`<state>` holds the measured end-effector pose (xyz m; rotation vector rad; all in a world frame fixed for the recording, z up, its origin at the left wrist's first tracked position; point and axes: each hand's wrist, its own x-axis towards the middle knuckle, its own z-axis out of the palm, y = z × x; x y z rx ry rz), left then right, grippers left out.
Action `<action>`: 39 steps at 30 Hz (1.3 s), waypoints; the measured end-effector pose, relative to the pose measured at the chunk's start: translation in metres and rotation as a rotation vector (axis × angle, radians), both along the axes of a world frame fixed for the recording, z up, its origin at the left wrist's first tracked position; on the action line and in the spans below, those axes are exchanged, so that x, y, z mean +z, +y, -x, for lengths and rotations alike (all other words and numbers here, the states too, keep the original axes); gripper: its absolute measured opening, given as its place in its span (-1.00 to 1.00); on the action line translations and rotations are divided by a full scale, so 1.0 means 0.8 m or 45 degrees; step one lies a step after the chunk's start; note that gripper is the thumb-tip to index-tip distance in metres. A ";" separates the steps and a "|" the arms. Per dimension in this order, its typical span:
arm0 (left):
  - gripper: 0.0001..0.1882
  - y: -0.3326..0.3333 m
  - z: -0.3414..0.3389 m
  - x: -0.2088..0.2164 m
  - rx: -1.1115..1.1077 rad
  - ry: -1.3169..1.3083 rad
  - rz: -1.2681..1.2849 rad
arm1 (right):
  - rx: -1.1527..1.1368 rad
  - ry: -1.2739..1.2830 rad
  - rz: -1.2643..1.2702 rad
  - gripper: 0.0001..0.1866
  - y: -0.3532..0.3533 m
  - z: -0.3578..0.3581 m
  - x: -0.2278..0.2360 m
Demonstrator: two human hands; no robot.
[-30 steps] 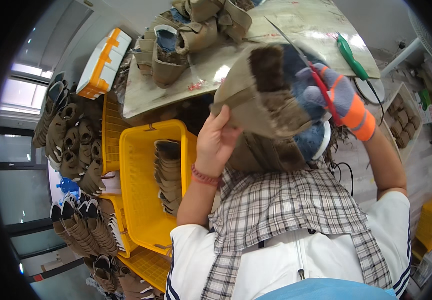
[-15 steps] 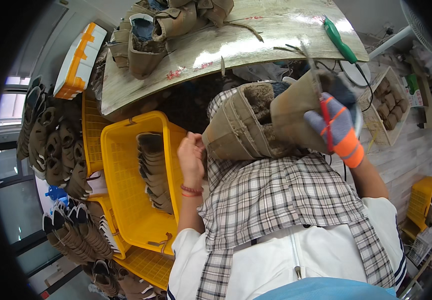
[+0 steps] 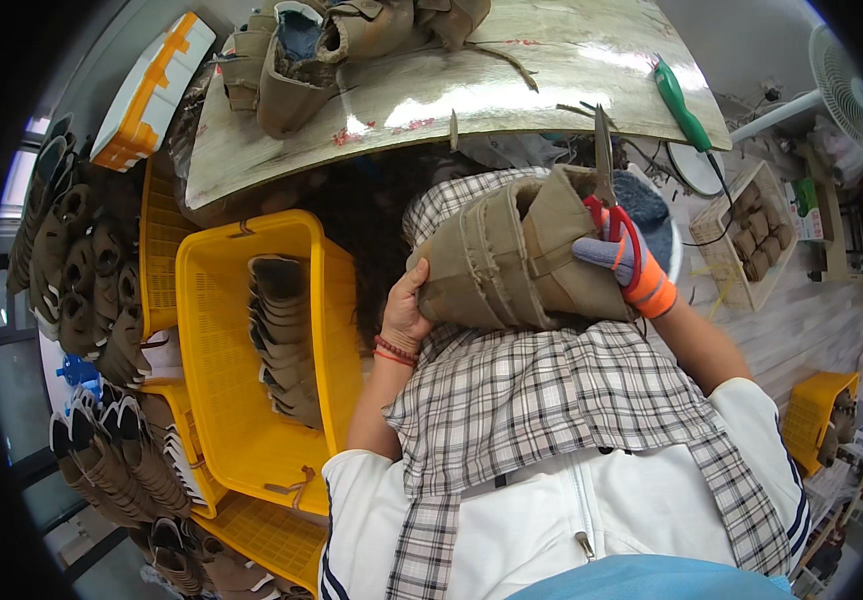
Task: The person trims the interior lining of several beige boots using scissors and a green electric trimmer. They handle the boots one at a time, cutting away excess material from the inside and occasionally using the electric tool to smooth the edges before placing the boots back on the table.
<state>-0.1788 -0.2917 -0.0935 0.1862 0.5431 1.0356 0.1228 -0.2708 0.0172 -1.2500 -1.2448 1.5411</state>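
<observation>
Head view: the bare left hand (image 3: 407,308) half-curls around the nine-o'clock end of the stacked brown shoe uppers (image 3: 497,265) on the lap (image 3: 512,370); the gloved right hand (image 3: 630,268), closed on red-handled scissors (image 3: 607,192), rests against their three-o'clock end. A yellow basket (image 3: 214,300) stands toward nine, the table (image 3: 562,70) toward twelve.

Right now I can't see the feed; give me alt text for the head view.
Bare left fingers grip one end of the nested brown shoe uppers over a checked apron; gloved right fingers hold red-handled scissors near the other end. A yellow crate of similar uppers stands at left, and the table ahead bears more, plus a green tool.
</observation>
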 end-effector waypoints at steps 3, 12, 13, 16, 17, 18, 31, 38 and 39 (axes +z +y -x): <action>-0.52 0.000 0.003 0.003 -0.008 -0.102 0.029 | -0.022 0.331 0.139 -0.49 0.006 0.017 -0.013; -0.54 -0.006 -0.009 0.008 0.034 0.069 0.065 | -0.096 0.068 -0.125 -0.56 0.004 0.062 -0.082; -0.52 -0.008 -0.009 0.001 0.017 0.203 -0.006 | -0.138 -0.066 -0.266 -0.53 -0.006 0.055 -0.120; -0.54 -0.013 -0.008 0.024 0.113 0.287 -0.077 | -0.069 0.015 -0.262 -0.51 -0.007 0.062 -0.077; -0.54 -0.011 -0.007 0.035 0.110 0.286 -0.103 | -0.046 -0.002 -0.301 -0.53 -0.006 0.063 -0.071; -0.54 -0.010 -0.004 0.043 0.109 0.286 -0.117 | -0.021 -0.018 -0.328 -0.54 -0.004 0.063 -0.068; -0.72 0.200 0.201 -0.007 1.083 1.484 -0.389 | 0.014 0.362 0.083 -0.32 -0.008 0.020 -0.075; -0.76 0.323 0.195 0.024 0.923 1.296 -0.433 | -0.136 0.405 -0.031 -0.26 -0.013 0.016 -0.074; -0.76 0.323 0.191 0.023 0.952 1.271 -0.508 | -0.139 0.385 -0.064 -0.29 -0.013 0.016 -0.078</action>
